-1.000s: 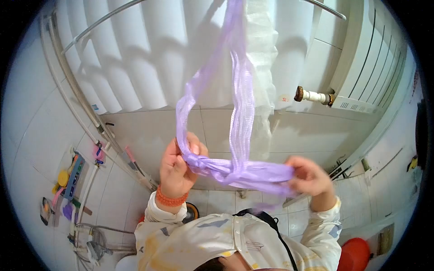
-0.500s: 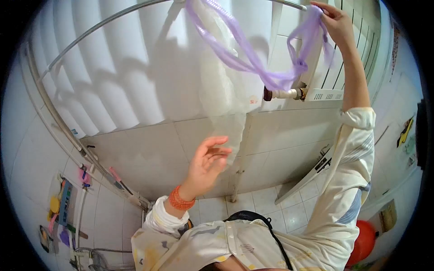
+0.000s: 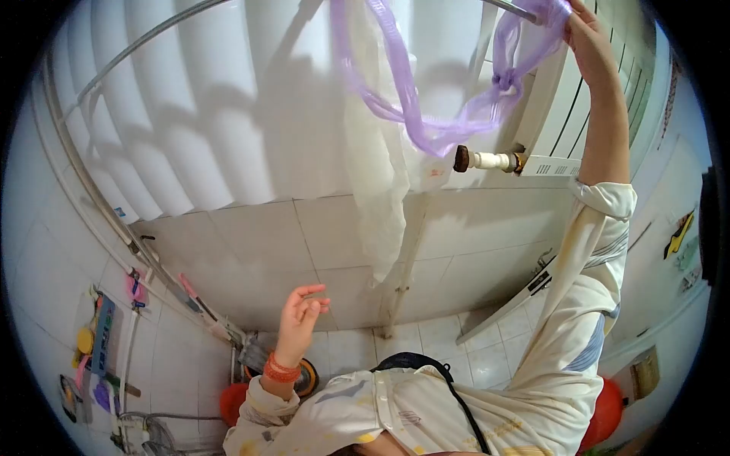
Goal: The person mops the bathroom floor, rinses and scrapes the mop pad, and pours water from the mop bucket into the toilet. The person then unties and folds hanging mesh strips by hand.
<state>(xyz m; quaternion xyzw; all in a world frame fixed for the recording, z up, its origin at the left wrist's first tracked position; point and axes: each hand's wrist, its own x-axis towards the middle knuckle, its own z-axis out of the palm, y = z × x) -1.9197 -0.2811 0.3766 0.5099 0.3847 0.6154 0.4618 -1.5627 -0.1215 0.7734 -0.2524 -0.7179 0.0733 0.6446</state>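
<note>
Up at the top right, my right hand [image 3: 587, 36] grips a sheer purple strip of material [image 3: 414, 114], pinching its end against a metal rail [image 3: 511, 7]. The strip hangs in a long loop with a knot near the rail, and its upper left part leaves the view. Behind the loop hangs a thin, whitish translucent sheet [image 3: 380, 182], narrowing toward its lower tip. My left hand [image 3: 300, 323] is held low in front of my body, fingers loosely bent and apart, with nothing in it. A red beaded bracelet circles that wrist.
A white pleated panel [image 3: 175, 129] covers much of the wall. At the right are a radiator [image 3: 608, 91] and its valve [image 3: 487, 161]. Pipes and a blue holder [image 3: 104, 334] line the left wall. A red rounded object [image 3: 604, 414] stands behind my right sleeve.
My right hand has risen slightly to the right, bringing the purple strip's end to the rail. My left hand has dropped left, away from the whitish sheet.
</note>
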